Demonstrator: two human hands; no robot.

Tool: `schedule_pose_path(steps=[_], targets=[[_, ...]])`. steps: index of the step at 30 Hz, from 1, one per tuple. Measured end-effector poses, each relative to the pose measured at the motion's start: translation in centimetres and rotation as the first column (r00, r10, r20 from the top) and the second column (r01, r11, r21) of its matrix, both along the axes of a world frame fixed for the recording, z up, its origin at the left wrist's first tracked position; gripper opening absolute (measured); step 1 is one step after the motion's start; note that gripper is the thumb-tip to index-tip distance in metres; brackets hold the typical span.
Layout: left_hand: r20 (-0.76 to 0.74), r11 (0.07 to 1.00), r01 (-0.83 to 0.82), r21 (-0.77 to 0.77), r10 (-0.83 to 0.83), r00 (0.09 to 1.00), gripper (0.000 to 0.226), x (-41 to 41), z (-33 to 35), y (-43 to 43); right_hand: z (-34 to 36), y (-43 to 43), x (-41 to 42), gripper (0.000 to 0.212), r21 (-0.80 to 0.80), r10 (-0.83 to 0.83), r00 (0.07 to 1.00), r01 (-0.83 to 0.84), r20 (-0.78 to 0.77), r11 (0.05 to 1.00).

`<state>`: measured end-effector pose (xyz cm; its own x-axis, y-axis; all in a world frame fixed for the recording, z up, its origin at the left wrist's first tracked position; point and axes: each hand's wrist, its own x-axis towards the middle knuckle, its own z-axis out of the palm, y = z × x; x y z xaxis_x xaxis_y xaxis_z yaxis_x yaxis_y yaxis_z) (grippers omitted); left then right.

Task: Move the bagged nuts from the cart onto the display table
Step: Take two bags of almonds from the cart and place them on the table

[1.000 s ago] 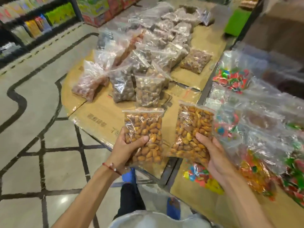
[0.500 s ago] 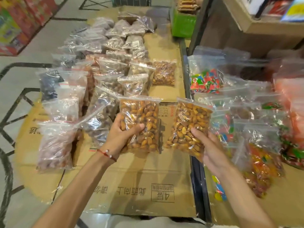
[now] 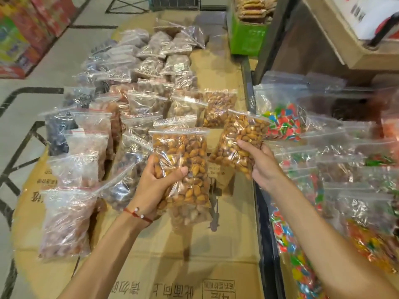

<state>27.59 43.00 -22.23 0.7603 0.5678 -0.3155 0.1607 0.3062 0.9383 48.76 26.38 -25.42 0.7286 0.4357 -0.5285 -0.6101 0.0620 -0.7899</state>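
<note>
We record the left hand [image 3: 155, 186] gripping a clear zip bag of almonds [image 3: 183, 160], thumb across its front and fingers behind, upright over the near middle of the cardboard-covered worktop [image 3: 194, 255]. We cannot tell whether its lower end touches the cardboard. The right hand [image 3: 262, 165] grips a second almond bag [image 3: 239, 139] by its lower half, tilted, over the worktop's right edge. Rows of other bagged nuts [image 3: 146, 104] cover the worktop's far and left parts. Bags of coloured sweets [image 3: 285, 124] lie beyond its right edge. A green box [image 3: 246, 37] stands past its far right corner
</note>
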Motion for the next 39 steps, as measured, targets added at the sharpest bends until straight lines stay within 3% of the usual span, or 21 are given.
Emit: schedule_pose_path(steps=[4, 8, 12, 16, 20, 23, 26, 29, 32, 35, 39], targets=[[-0.019, 1.0, -0.013, -0.008, 0.013, 1.0, 0.049, 0.5, -0.1, 0.6, -2.2, 4.5, 4.3, 0.072, -0.008, -0.081, 0.995, 0.081, -0.059, 0.997], [-0.039, 0.999, -0.027, 0.035, 0.028, 0.999, 0.053, 0.8, -0.5, 1.3, -4.0, 8.2, 6.5, 0.077, 0.001, -0.106, 0.99, 0.107, -0.088, 0.994], [-0.096, 1.0, -0.027, 0.0, 0.027, 0.995, 0.041, 1.5, 1.2, 0.4, -5.1, 10.3, 6.9, 0.074, -0.004, -0.083, 0.996, 0.083, -0.043, 0.997], [-0.098, 1.0, -0.01, 0.026, 0.012, 0.995, 0.046, 1.6, 0.6, 0.6, -6.6, 9.9, 6.8, 0.071, -0.219, 0.008, 0.992, 0.019, 0.124, 0.976], [-0.118, 0.999, 0.004, 0.047, 0.001, 0.993, 0.045, 1.6, 1.6, -0.4, -6.2, 8.8, 6.8, 0.087, -0.453, 0.198, 0.956, -0.081, 0.217, 0.888], [-0.077, 0.999, -0.008, 0.04, 0.011, 0.997, 0.056, 1.4, 1.6, -0.8, -5.5, 7.3, 6.4, 0.089, -0.45, 0.275, 0.929, -0.141, 0.249, 0.882], [-0.079, 0.999, -0.014, 0.032, 0.017, 0.997, 0.058, 1.0, 0.6, -1.3, -3.4, 4.8, 4.7, 0.068, -0.456, 0.349, 0.903, -0.208, 0.251, 0.866], [-0.07, 0.999, -0.02, 0.035, 0.023, 0.997, 0.054, 1.2, 0.1, -2.6, -1.6, 0.9, 2.9, 0.062, -0.589, 0.431, 0.816, -0.142, 0.385, 0.795], [-0.075, 0.998, -0.048, 0.045, 0.052, 0.996, 0.061, 2.1, -0.4, -4.0, 0.2, -3.2, 0.9, 0.053, -0.641, 0.534, 0.652, -0.093, 0.539, 0.762], [-0.091, 0.997, -0.053, 0.058, 0.058, 0.994, 0.061, 3.4, -0.9, -5.6, 1.4, -6.6, -0.9, 0.051, -0.707, 0.639, 0.474, -0.048, 0.605, 0.705], [-0.095, 0.994, -0.053, 0.098, 0.062, 0.994, 0.057, 6.4, -1.8, -7.9, 2.5, -10.2, -2.6, 0.049, -0.761, 0.722, 0.333, -0.024, 0.606, 0.649]])
